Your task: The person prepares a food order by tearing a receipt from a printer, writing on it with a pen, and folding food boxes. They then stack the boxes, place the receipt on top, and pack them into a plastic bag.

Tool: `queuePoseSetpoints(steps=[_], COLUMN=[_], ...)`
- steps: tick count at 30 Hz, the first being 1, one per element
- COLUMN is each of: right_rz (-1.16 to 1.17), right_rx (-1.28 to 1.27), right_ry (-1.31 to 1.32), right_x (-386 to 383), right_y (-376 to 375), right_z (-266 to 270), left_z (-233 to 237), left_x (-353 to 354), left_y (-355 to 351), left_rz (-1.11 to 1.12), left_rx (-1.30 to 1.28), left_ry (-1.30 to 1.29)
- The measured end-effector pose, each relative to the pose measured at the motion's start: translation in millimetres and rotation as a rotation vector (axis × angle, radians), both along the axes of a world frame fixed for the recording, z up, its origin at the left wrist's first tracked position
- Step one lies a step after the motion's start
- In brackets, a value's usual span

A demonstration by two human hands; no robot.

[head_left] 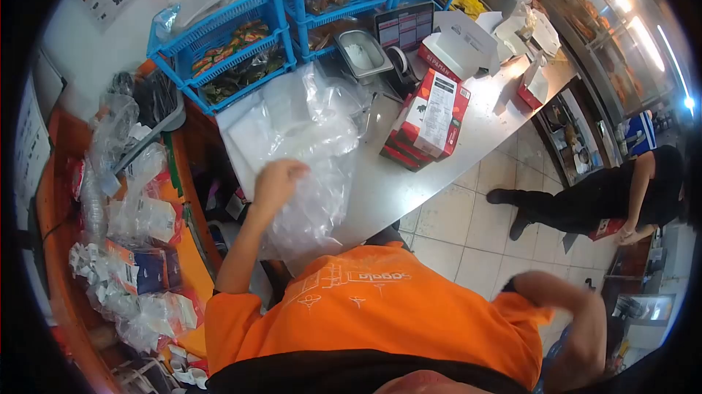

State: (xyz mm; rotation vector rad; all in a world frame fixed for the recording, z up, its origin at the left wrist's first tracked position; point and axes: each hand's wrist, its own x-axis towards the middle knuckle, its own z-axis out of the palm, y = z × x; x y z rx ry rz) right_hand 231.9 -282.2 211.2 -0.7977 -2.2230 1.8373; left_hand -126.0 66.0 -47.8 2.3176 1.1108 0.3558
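Observation:
My left hand (279, 180) is over a pile of clear plastic bags (314, 134) on the left part of the metal table. Its fingers are curled together, and what they grip, if anything, is too small to make out. The bags hang over the table's near edge. At the lower right my right arm is bent beside my body, blurred, and its hand does not show. To the right of the bags, red and white printed boxes (431, 120) are stacked on the metal table (380, 193).
Blue crates (219, 47) with packets line the table's back, near a metal tray (362, 54) and a screen (404, 26). Open boxes (461, 43) stand behind the stack. Plastic waste (142, 218) lies at left. Another person (614, 193) in dark clothes holds a red box at right.

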Motion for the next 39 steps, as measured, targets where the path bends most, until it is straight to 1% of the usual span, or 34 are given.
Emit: queuePoseSetpoints(steps=[1,2,3,5,6,7,8,9,11,12,13,14,15,16,17,18,19,20,21,22,23,24,26,27,29,30,31,32,33,34,36,37,38,39], right_rz=[-0.144,-0.349,-0.518,-0.491,-0.878,-0.791,-0.699,-0.723,-1.019,-1.224,-1.426,-1.426,-1.490,-1.554,-1.565,-1.539,-1.491,-1.492,-1.501,-1.513,-1.263,-1.014,-0.827,-0.825,-0.827,-0.723,-0.716,-0.664,-0.609,-0.604,-0.849,-0.831,-0.837,-0.843], right_rx=[0.056,0.087,0.089,0.182,0.734,0.863,0.978,0.986,0.817,0.736,0.644,0.642,0.599,0.554,0.558,0.757,0.944,0.939,0.916,0.899,0.902,0.891,0.781,0.765,0.592,0.487,0.490,0.631,0.771,0.770,0.678,0.677,0.669,0.658], right_ry=[-0.119,-0.299,-0.351,-0.093,-0.024,-0.231,-0.435,-0.435,-0.073,0.031,0.137,0.140,0.254,0.370,0.371,0.178,-0.023,-0.030,-0.025,-0.014,0.095,0.196,0.041,0.045,-0.638,-0.713,-0.704,-0.656,-0.605,-0.595,-0.190,-0.181,-0.071,0.038], right_x=[-9.3,-31.2,-60.4,-159.3,-199.3,-206.1,-208.3,-204.1,-185.6,-177.8,-169.3,-160.7,-151.6,-145.8,-142.8,-140.5,-140.3,-141.7,-142.9,-144.1,-152.7,-166.6,-207.3,-214.7,-219.2,-215.3,-213.4,-211.7,-207.8,-202.1,-183.7,-170.0,-154.4,-140.8], right_y=[29.4,68.5,112.6,230.9,237.2,246.7,252.5,252.0,234.4,227.6,224.6,222.1,220.7,221.2,223.9,225.6,223.6,219.2,216.7,217.3,211.3,203.6,212.3,217.1,230.0,224.9,219.4,213.1,207.9,202.6,191.0,188.8,189.3,186.3], right_z=[-16.7,-44.6,-77.5,-171.8,-257.5,-302.8,-323.4,-319.1,-295.3,-273.4,-250.8,-238.0,-227.1,-218.3,-211.2,-205.6,-201.4,-196.9,-191.7,-188.7,-199.6,-220.3,-267.9,-279.0,-292.0,-297.9,-304.0,-309.9,-312.2,-300.7,-258.9,-246.8,-235.8,-230.2], left_z=[-4.2,0.3,-0.5,-4.1,-9.7,-18.4,-22.0,-16.9,-2.3,3.6,11.5,21.6,35.2,52.2,68.6,85.5,101.4,107.9,90.7,60.1,44.8,48.9,59.8,64.2,80.3,98.1,121.5,139.2,147.0,152.5,160.4,161.6,160.8,158.7], left_x=[-2.0,-1.9,-3.0,-2.1,-1.1,-2.7,-4.5,-6.0,-8.5,-5.5,1.9,10.0,15.9,21.8,28.9,39.3,50.1,55.3,51.3,42.8,36.8,34.4,31.1,32.6,38.8,41.8,47.0,49.6,45.8,38.3,34.1,40.5,46.3,52.5], left_y=[11.9,18.1,20.6,22.0,21.3,18.8,17.4,17.5,9.3,3.9,-0.3,-4.6,-11.8,-20.3,-29.9,-44.2,-61.0,-72.5,-70.9,-59.5,-47.9,-39.9,-35.8,-38.0,-41.6,-52.4,-71.1,-88.5,-105.5,-124.0,-152.3,-163.2,-170.3,-176.8], left_rz=[0.138,0.155,0.143,0.129,0.107,0.130,0.154,0.133,0.187,0.196,0.222,0.238,0.234,0.029,-0.186,-0.195,-0.240,-0.275,-0.275,-0.105,0.060,0.051,0.136,0.146,0.051,0.063,0.081,0.091,-0.154,-0.392,-1.009,-1.287,-1.271,-1.267], left_rx=[-0.160,-0.140,-0.139,-0.262,-0.260,-0.250,-0.238,-0.228,-0.306,-0.313,-0.110,0.102,0.106,-0.094,-0.305,-0.311,-0.094,0.119,0.118,0.110,0.105,0.111,-0.437,-0.447,-0.164,-0.158,0.312,0.776,0.510,0.228,-0.348,-0.649,-0.640,-0.764], left_ry=[-0.165,-0.252,-0.259,-0.322,-0.333,-0.362,-0.382,-0.375,-0.358,-0.353,-0.453,-0.554,-0.555,-0.779,-0.990,-0.987,-0.604,-0.220,-0.224,-0.229,-0.231,-0.228,-0.428,-0.421,-0.390,-0.387,-0.264,-0.126,-0.360,-0.582,-0.639,-0.681,-0.680,-0.645])
